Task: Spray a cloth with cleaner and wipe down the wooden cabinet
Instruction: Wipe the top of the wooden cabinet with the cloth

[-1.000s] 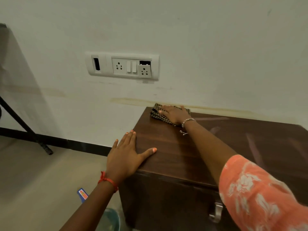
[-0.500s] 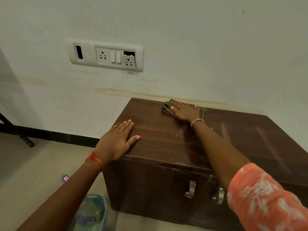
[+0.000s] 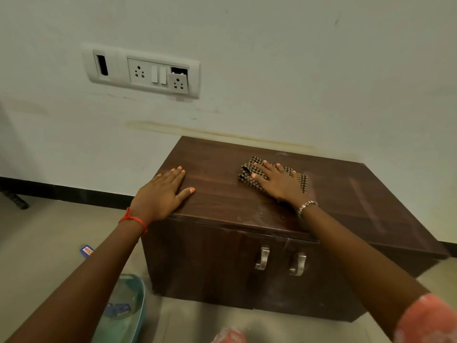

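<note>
I was wiping the cabinet top, my right hand flat and open on the cloth, left hand open, bracing; next, the dusty front edge.

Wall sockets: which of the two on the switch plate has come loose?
The right-hand socket, beside the two switches. It hangs crooked with a dark gap above it, while the left socket sits flush in the plate.
</note>
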